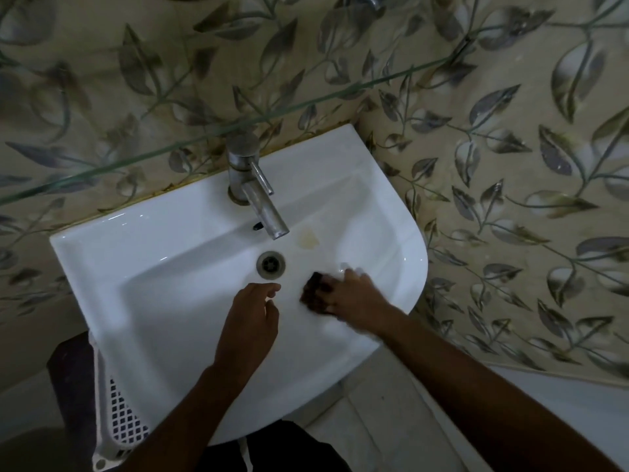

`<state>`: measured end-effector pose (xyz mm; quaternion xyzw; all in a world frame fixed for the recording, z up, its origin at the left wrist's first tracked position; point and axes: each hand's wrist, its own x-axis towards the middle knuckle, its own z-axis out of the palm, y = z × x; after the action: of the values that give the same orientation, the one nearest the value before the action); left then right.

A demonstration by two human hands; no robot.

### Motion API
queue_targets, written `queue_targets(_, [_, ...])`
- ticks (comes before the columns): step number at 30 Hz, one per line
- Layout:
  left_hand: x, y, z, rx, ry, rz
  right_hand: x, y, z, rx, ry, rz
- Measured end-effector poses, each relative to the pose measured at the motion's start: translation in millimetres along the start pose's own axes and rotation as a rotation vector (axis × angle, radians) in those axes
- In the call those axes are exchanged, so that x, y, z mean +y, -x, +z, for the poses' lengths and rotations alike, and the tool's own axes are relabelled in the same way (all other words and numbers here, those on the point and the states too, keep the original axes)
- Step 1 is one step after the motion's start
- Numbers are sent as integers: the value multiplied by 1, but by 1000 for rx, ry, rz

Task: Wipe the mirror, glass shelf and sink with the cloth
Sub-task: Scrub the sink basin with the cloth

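The right hand (354,294) lay inside the sink (163,301), on the right side of the bowl, with its fingers curled down over a dark cloth (315,292). The cloth was bunched under the palm and fingers, and its dark, squarish edge stuck out to the left of the hand, toward the drain (271,264). It sat pressed against the white bowl, to the right of and a little nearer than the drain. The hand was somewhat blurred, so how each finger lay could not be made out.

The left hand (250,321) hovered just left of the cloth, apart from it, fingers loosely bent and holding nothing; its fingertips pointed toward the near edge of the drain.

The sink was glossy white ceramic, straight along the wall at the far side and rounded on the right, with a smooth, shallow bowl. A small yellowish stain (308,238) marked the bowl just beyond and to the right of the drain, which was a round metal ring with a dark grate. A dull, spotted metal tap (253,185) stood at the far rim, a cylinder with a thin lever and a tubular spout angled over the bowl.

Above the tap, the thin greenish edge of the glass shelf (238,126) ran slantwise across the view. The wall tiles (510,165) behind were beige with a grey leaf-and-vine pattern. Below the left of the sink, a white plastic basket (119,417) with lattice holes showed.
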<state>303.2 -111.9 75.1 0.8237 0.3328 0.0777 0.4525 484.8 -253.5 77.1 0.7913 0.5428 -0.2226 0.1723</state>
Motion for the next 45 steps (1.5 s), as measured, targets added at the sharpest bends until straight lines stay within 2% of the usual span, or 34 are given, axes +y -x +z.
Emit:
queue_targets(2, [2, 1, 0, 18, -2, 7, 45, -3, -10, 216, 121, 133])
queue_targets(3, [3, 2, 0, 17, 0, 6, 60, -8, -14, 267, 159, 210])
queue_targets(7, [2, 11, -2, 17, 9, 3, 66, -49, -17, 301, 140, 338])
queue_targets(11, [-1, 20, -6, 58, -16, 1, 16, -84, 0, 241, -135, 384])
queue_targets(13, [-3, 23, -8, 70, -23, -5, -22, -93, 10, 224, -222, 329])
queue_targets(17, [-11, 22, -11, 123, -57, -9, -101, -92, 19, 115, -399, 87])
queue_targets(21, [-5, 19, -10, 198, 37, -134, -151, -55, 15, -115, -901, -55])
queue_targets(23, [-4, 19, -13, 209, 61, -117, -152, -34, 14, -152, -987, -107])
queue_targets(26, [-10, 18, -18, 122, 24, -80, -129, -12, 2, -193, -887, -295])
queue_targets(29, [-12, 18, -22, 91, 12, -79, -81, -2, -7, -329, -828, -440])
queue_targets(31, [-13, 18, -24, 94, 11, -69, -31, -1, -10, -398, -768, -302])
queue_targets(32, [-14, 18, -26, 104, 12, -66, -5, -2, -10, -363, -743, -207])
queue_targets(35, [-19, 17, -32, 140, 6, -72, 46, -11, -7, -70, -296, 143])
queue_targets(37, [-23, 15, -34, 164, -11, -77, 30, -17, -6, -23, -98, 228])
queue_targets(38, [-25, 14, -35, 179, -14, -86, 9, -19, -6, -62, -109, 203])
queue_targets(41, [-28, 10, -37, 186, -17, -112, -68, -18, -7, -213, -365, 4])
queue_targets(44, [-27, 7, -37, 167, -9, -129, -153, -9, -14, -232, -632, -223])
queue_targets(45, [-27, 7, -36, 162, -12, -122, -176, -6, -14, -231, -746, -227])
